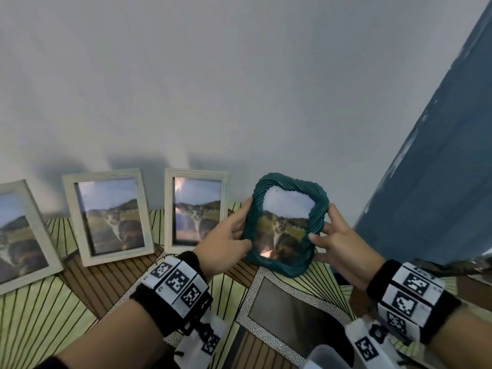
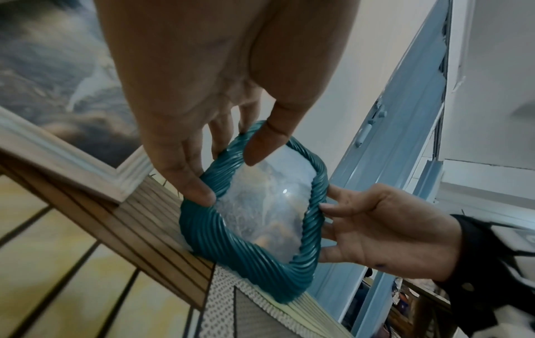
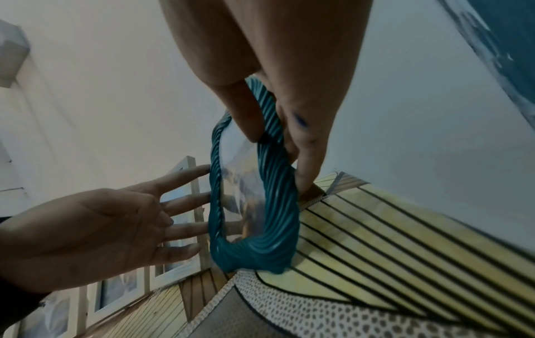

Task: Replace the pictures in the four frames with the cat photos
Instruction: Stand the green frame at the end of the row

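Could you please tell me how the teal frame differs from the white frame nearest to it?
The teal frame has a twisted, rope-like border with rounded corners; the white frame is plain and square-cornered. The teal frame is held at its sides by the left hand and right hand; the white frame stands untouched near the wall. Both show a cat photo.

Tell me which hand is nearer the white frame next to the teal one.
Left. The left hand grips the teal frame right beside that white frame; the right hand grips its far side.
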### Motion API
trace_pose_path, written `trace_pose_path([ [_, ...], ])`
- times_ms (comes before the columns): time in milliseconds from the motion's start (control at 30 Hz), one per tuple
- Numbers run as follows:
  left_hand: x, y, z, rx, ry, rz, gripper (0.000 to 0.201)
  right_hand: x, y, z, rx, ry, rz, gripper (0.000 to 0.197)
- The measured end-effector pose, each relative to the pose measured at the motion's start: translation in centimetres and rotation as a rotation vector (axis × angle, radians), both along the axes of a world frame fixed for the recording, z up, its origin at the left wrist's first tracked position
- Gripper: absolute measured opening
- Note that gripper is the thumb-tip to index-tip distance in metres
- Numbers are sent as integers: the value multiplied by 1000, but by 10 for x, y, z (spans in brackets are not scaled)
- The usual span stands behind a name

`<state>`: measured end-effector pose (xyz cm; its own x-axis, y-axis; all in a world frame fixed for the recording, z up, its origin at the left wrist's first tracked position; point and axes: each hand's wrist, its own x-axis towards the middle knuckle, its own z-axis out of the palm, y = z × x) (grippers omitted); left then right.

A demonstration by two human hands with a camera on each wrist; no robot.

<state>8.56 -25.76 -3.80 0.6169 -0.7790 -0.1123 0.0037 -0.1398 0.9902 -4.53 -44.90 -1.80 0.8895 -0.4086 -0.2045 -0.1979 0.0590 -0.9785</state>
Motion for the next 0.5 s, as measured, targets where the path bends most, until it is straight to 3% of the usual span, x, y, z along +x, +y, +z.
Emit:
trace_pose_path([
  [200,-7,8,0,57,-59,-16,95,-3,4,-1,6,46,9,59],
  [333,-13,13,12,61,-57,-5,76,-7,5,3,-43,110,-40,46],
  [500,-31,43,33,125,-121,15,60,-26,1,11,-68,172,-54,61],
])
